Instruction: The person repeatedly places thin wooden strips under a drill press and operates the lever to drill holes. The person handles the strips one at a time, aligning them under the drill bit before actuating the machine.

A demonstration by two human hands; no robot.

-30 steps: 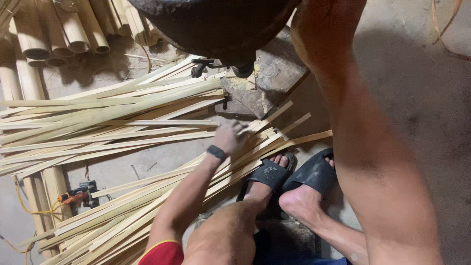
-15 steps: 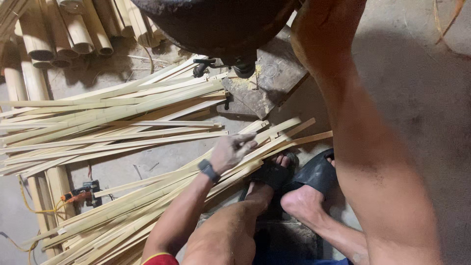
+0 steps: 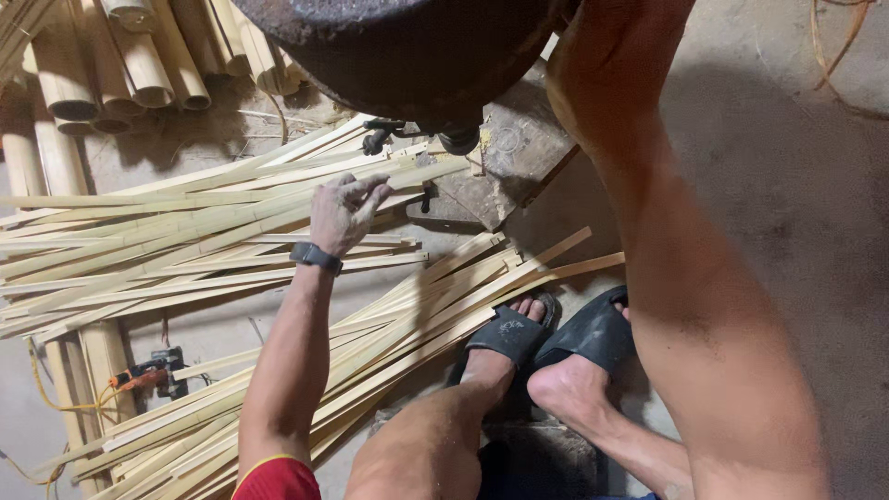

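Head view: left hand [image 3: 341, 211] open over bamboo strips [image 3: 185, 231].

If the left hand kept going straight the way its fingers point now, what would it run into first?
The left hand, fingers spread and pointing up and right, hovers over the upper pile of split bamboo strips. Going straight on, it would probably meet those strips' far ends, then the dark rounded machine body; depth is unclear.

The bamboo strips [image 3: 231, 222] were pale yellow, the sandals [image 3: 556, 333] black, the wristband [image 3: 316, 256] black too, the sleeve [image 3: 278, 480] red with a yellow edge, and the floor [image 3: 796, 185] grey.
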